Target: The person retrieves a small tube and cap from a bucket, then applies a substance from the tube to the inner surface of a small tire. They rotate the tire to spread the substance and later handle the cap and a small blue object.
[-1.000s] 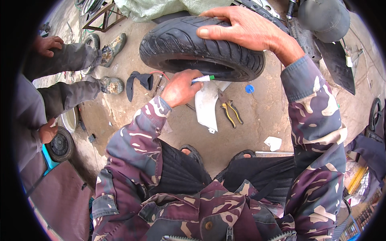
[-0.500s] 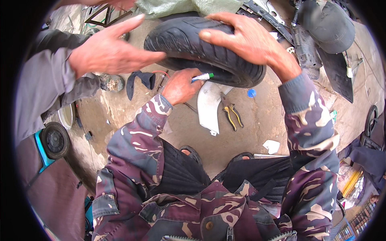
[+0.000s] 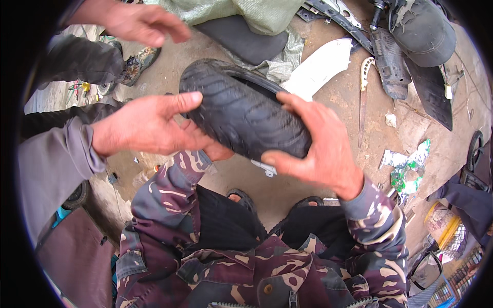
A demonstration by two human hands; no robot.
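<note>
Motorcycle tyre: the black tyre (image 3: 244,110) is held tilted above the floor (image 3: 272,205), its tread toward the wearer, its opening facing up and away.
Right hand: the right hand (image 3: 328,141) is clamped on the tyre's right end, thumb across the tread, fingers over the upper edge.
Left hand: the left hand (image 3: 218,151) is mostly hidden below the tyre's left part; I cannot tell whether its fingers are closed.
Co-worker's hand: the nearer one (image 3: 149,123) has its thumb at the left end, seemingly touching.
Weight: probably moderate, awkward one-handed.
Rubber: likely stiff but springy, hardly fragile.
Tread: grooved, so it should grip well unless wet or greasy.
Best hold: opposite ends, thumb on tread, fingers hooked over the edge.
</note>
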